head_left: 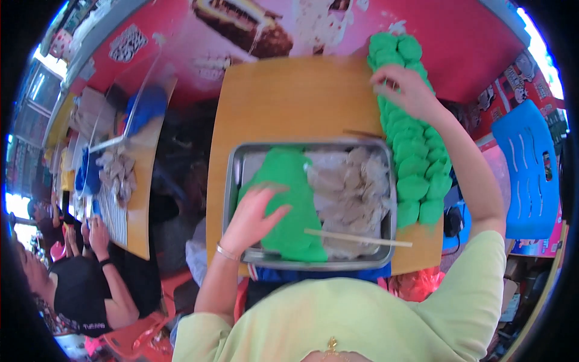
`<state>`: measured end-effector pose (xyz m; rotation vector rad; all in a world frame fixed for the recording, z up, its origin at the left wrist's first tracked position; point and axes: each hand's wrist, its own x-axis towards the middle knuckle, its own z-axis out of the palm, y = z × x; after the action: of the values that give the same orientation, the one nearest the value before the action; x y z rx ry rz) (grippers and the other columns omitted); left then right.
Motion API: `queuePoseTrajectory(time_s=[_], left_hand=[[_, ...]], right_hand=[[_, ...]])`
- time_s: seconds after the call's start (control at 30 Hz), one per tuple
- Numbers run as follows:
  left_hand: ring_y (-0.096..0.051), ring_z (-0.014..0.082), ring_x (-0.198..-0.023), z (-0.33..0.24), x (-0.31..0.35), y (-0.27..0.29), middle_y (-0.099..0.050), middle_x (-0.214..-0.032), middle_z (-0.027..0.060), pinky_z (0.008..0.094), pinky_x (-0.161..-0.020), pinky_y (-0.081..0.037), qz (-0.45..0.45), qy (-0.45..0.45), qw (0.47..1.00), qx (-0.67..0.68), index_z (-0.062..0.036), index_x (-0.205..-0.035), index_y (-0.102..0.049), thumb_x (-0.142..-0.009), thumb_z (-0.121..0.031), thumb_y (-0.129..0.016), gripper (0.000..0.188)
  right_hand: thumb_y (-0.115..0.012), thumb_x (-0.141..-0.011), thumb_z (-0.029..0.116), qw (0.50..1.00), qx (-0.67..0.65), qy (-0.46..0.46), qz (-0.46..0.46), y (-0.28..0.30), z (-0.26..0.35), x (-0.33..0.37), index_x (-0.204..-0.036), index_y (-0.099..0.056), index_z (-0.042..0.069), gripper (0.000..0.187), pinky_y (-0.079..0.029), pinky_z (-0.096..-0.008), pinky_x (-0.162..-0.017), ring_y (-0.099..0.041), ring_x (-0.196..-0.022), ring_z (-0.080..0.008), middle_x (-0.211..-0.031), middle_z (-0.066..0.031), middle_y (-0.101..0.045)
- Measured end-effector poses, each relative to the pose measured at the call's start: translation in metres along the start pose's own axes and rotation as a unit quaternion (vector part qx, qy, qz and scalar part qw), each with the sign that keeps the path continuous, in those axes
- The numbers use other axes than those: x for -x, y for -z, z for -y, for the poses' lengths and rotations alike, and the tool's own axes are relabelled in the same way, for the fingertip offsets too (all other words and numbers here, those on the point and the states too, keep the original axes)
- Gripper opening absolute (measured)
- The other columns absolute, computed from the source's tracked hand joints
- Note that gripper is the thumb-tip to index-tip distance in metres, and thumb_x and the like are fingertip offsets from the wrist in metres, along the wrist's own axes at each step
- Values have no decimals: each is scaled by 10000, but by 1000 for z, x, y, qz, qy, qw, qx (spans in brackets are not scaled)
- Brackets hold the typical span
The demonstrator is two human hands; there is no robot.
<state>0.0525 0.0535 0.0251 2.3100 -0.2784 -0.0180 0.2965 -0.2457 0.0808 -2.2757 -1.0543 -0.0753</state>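
Observation:
My left hand (256, 214), a bracelet at its wrist, is open with thumb and fingers apart over a smooth green sheet or mass (289, 217). The green material fills the left part of a shallow metal tray (391, 199). Lumpy grey-brown material (356, 187) takes up the tray's right part; its kind is unclear. Across the front right of the tray lies a pale flat stick (374, 241). My right hand (410, 93) hovers at the far end of long rows of overlapping green rounds (416, 160), its fingers curved and slightly apart, with nothing visible between them.
The tray stands on a wooden table (289, 90), with a thin dark stick (365, 133) behind it. A blue plastic chair (528, 175) is at right. On the left, a person in black (81, 286) sits by another table (142, 223). A red bag (416, 283) hangs near the front edge.

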Motion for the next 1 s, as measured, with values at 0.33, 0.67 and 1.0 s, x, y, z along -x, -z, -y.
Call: queuePoseTrajectory(time_s=[0.33,0.67,1.0], left_hand=[[-463,339,-1147,15,32,-19,-474,-1240,145,441,-940,-396,9,-56,982,-179,-65,-1171,-509,-696,-159,-717,527],[-539,298,-998,35,-10,-26,-568,-1048,115,409,-810,-468,-20,-96,951,-292,-65,-1024,-569,-755,-177,-643,300],[-581,277,-816,39,-11,-11,-612,-811,113,391,-710,-482,-158,-124,953,-228,-41,-851,-619,-767,-73,-575,100]], right_hand=[[-648,-758,189,960,-55,77,263,-86,157,139,-973,-599,62,254,-482,-412,-739,-592,-848,-317,-898,-127,-595],[-679,-722,188,993,57,10,103,-139,177,171,-945,-602,72,263,-459,-390,-760,-570,-865,-275,-881,-93,-574],[-686,-726,195,993,74,6,92,-146,181,175,-992,-594,92,300,-445,-372,-769,-556,-897,-258,-910,-71,-575]])
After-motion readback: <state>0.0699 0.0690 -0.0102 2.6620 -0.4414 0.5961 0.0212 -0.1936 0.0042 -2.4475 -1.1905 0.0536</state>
